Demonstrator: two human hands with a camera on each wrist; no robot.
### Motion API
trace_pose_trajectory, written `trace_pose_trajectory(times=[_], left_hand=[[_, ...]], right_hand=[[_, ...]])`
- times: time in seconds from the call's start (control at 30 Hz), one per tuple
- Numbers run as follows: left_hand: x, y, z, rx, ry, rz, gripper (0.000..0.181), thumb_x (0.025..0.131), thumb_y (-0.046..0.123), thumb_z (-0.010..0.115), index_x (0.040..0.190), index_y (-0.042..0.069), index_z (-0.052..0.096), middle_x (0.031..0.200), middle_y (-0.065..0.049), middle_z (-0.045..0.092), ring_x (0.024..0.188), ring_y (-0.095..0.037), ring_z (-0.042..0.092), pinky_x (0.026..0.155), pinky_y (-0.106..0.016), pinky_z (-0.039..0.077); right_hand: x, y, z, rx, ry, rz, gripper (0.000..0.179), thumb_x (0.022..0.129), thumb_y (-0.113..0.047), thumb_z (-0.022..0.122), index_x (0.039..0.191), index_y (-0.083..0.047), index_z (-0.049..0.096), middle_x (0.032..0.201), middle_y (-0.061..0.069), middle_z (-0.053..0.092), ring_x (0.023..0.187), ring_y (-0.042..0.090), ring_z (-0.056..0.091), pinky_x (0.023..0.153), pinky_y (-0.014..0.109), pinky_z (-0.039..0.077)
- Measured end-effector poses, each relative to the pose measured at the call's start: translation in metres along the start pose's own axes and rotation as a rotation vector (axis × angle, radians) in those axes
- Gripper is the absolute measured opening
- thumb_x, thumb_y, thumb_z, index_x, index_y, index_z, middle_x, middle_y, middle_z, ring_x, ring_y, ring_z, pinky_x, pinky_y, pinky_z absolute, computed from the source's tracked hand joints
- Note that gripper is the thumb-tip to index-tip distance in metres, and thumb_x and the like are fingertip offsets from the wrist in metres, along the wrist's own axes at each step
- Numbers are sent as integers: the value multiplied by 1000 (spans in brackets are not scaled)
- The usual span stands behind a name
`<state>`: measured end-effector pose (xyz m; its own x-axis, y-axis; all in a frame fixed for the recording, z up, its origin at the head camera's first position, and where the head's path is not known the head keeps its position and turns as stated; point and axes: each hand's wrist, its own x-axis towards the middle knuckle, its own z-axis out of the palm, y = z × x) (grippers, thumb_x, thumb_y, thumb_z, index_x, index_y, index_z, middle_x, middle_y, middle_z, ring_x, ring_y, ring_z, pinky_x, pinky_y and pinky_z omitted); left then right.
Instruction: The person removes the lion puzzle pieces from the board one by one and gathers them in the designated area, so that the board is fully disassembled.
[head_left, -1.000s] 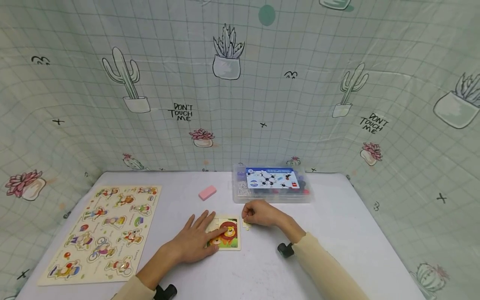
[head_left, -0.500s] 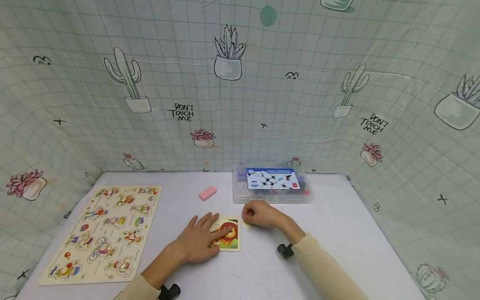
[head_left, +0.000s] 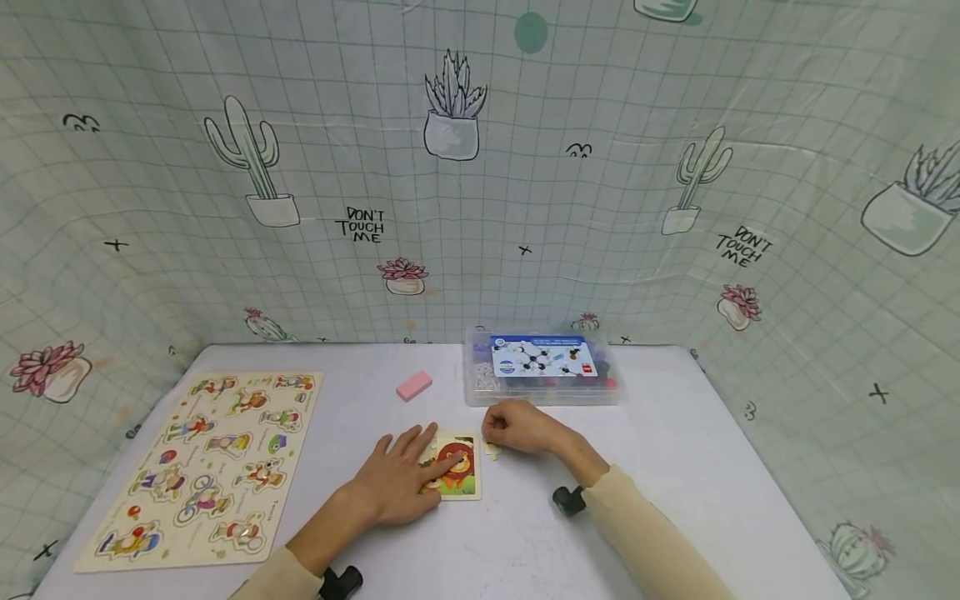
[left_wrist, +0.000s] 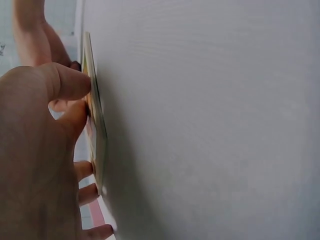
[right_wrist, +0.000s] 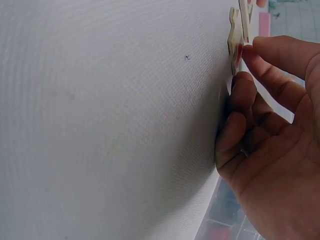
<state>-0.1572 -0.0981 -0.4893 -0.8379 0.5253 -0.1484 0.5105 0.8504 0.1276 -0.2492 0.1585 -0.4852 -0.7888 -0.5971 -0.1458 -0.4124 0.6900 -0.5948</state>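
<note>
My left hand lies spread across a small square lion jigsaw puzzle. Its index finger rests on the lion picture, and the thumb touches the board's near edge in the left wrist view. The hand covers the puzzle's left part. Just right of the board, my right hand has its fingers curled, thumb and index tips together at a pale, knobbed puzzle piece. That piece lies on the table, partly hidden under the fingertips.
A clear plastic case with a molecule-picture label stands behind my right hand. Behind the left lies a pink eraser-like block. A large wooden puzzle board with figures covers the table's left side. A patterned cloth hangs behind.
My left hand has shifted slightly right on the lion puzzle. My right hand stays at the piece almost without moving.
</note>
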Motion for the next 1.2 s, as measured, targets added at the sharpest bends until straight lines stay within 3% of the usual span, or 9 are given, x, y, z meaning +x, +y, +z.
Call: trace_pose_trajectory(times=[0.5,0.83,1.2], left_hand=[[-2,-3,0,-55,-23,7,58,98,48,41,155,42,36,168,-8,17,153,-32,18,115,-65,19],[-2,1,-6,-97,-44,-5,56,97,48,45,153,43,41,168,-9,18,154,-35,15,109,-76,17],[-2,-1,-5,-104,-75,13,54,100,47,41,154,42,38,170,-8,11,155,-33,9,113,-73,12]], right_hand=[[4,-9,0,23,5,-8,10,99,-19,62,91,-18,68,75,-10,61,68,5,53,64,25,45],[17,-29,9,47,5,-96,13,100,-18,62,98,-18,74,88,-10,67,77,8,54,70,26,46],[25,-41,19,-34,-48,-146,26,99,-12,59,116,-20,78,98,-6,61,84,8,51,74,24,44]])
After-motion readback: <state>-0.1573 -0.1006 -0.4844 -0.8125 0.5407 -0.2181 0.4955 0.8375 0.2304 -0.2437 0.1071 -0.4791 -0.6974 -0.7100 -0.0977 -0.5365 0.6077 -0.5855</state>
